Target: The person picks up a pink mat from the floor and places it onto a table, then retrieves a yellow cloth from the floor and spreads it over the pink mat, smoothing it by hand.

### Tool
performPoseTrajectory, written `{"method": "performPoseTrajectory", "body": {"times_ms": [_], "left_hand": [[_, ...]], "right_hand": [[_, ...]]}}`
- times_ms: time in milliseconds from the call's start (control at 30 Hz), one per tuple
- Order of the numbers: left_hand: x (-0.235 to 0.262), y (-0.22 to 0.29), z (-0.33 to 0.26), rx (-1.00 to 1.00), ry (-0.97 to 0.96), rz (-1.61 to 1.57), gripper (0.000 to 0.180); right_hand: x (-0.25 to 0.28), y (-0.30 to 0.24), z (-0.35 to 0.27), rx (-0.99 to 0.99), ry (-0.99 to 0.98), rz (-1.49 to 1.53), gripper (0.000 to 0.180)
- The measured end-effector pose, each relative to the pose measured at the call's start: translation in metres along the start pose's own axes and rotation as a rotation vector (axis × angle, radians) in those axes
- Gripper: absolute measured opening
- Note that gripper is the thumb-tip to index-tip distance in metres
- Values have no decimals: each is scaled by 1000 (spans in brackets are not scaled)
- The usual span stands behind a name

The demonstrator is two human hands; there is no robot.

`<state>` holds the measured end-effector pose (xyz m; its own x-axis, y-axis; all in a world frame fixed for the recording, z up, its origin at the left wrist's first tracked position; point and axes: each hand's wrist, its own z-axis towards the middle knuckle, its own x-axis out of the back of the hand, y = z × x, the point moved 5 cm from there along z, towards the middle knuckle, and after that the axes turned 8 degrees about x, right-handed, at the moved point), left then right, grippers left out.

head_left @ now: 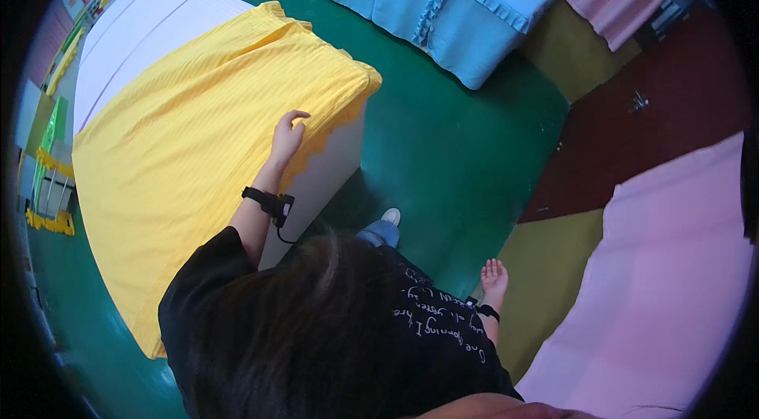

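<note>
A yellow ribbed bedspread (pixel 198 126) with a scalloped edge lies over a white bed (pixel 134 24) on my left. My left hand (pixel 286 134), a black band on its wrist, rests on the spread's near side edge with its fingers curled into the cloth. Below that edge the bed's white side panel (pixel 328 170) shows. My right hand (pixel 494 277), also with a black wristband, hangs at my side over the floor with its fingers spread and nothing in it. My own dark hair and black shirt fill the lower middle of the view.
A bed with a frilled blue cover (pixel 443 0) stands ahead, and a pink-covered one (pixel 664 284) sits close on my right. The floor (pixel 443 142) between them is green, with olive and dark red patches. Green and yellow furniture (pixel 47 174) lines the far left.
</note>
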<state>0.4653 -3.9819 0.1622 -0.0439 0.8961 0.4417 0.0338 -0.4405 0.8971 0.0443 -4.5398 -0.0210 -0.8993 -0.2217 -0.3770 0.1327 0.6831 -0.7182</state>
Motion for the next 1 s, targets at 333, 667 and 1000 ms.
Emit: {"method": "performPoseTrajectory", "body": {"times_ms": [333,667,1000], "left_hand": [[-56,-21,173,274,161,-183,44],[-82,-6,240,255,254,13,46],[-76,-5,305,414,546,317,42]], "right_hand": [[-14,-95,118,48,366,-56,18],[-168,-94,269,-148,45,-237,20],[-386,-131,517,-312,-163,-445,10]]}}
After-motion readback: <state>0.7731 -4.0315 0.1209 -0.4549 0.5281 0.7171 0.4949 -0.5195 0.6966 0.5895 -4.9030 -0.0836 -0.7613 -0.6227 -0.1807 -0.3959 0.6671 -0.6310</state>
